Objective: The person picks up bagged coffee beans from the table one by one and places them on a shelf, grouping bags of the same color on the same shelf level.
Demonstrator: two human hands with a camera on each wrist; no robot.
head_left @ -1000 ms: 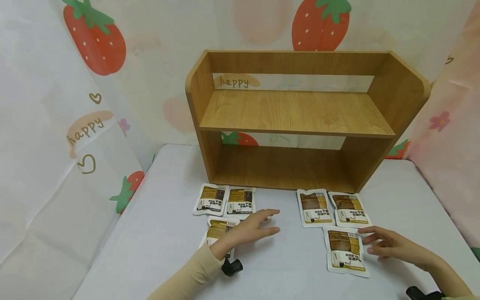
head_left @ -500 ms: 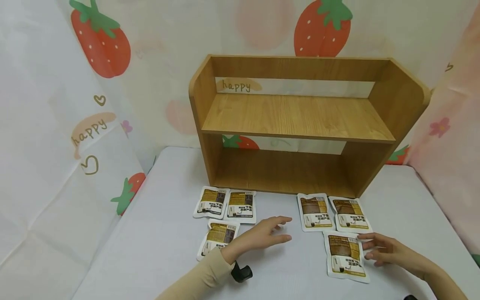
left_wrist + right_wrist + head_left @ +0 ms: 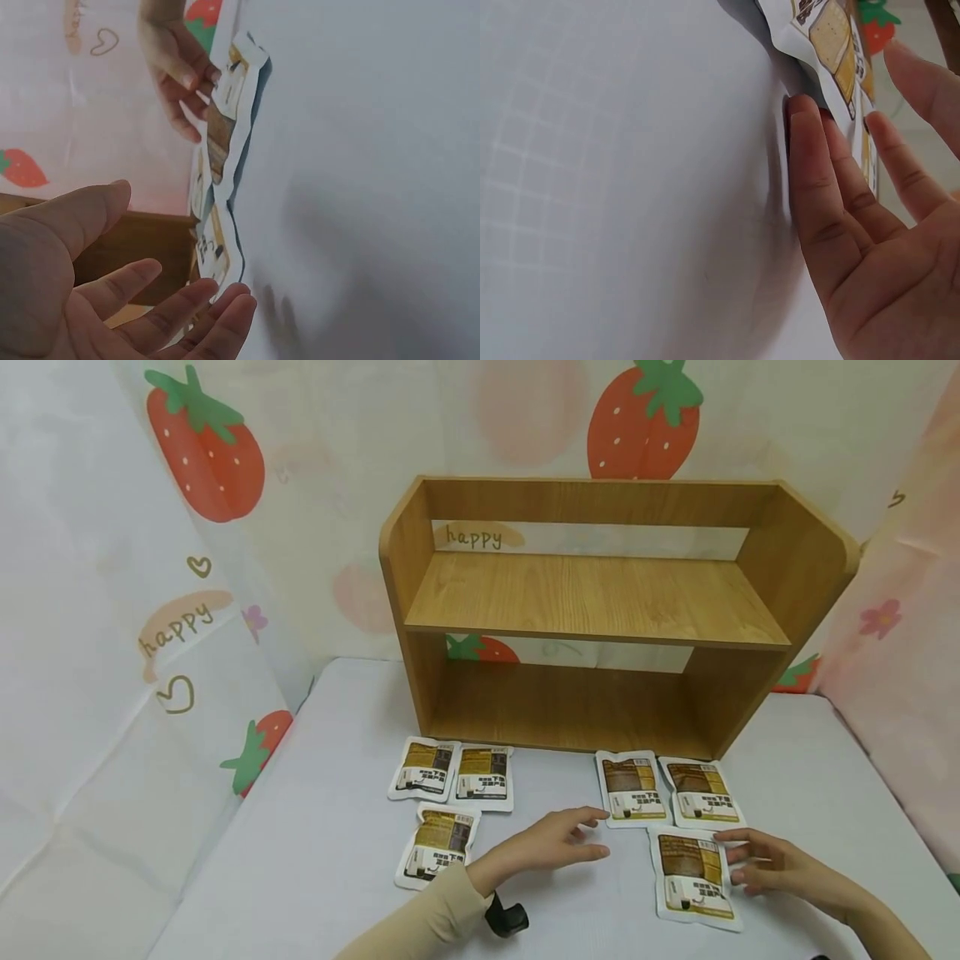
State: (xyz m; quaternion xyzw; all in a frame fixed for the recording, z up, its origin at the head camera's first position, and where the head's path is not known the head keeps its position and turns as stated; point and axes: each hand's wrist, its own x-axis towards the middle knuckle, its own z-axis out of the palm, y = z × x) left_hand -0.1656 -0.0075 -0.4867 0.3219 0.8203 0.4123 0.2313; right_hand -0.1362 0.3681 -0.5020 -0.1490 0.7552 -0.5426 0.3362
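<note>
In the head view my left hand (image 3: 557,843) hovers over the white table with loosely spread fingers and nothing in them. Its fingertips are near the lower edge of a brown-and-white food pouch (image 3: 633,789). My right hand (image 3: 780,868) is at the right edge of the nearest right-hand pouch (image 3: 693,877), its fingers relaxed. In the right wrist view, fingertips of the right hand (image 3: 877,232) reach the edge of that pouch (image 3: 832,45); whether they go under it I cannot tell. Another pouch (image 3: 701,792) lies behind it. The left wrist view shows the left hand (image 3: 142,292) with fingers apart.
A two-tier wooden shelf (image 3: 592,602) stands at the back of the table (image 3: 315,860). Three more pouches lie at the left: one pouch (image 3: 424,768), a second pouch (image 3: 483,777) beside it, and a third pouch (image 3: 438,843) in front. Strawberry-print cloth (image 3: 337,468) hangs behind.
My left hand has moved right across the table, away from the left pouches toward the right group. My right hand stays at the pouch's edge. The head view has tilted slightly up.
</note>
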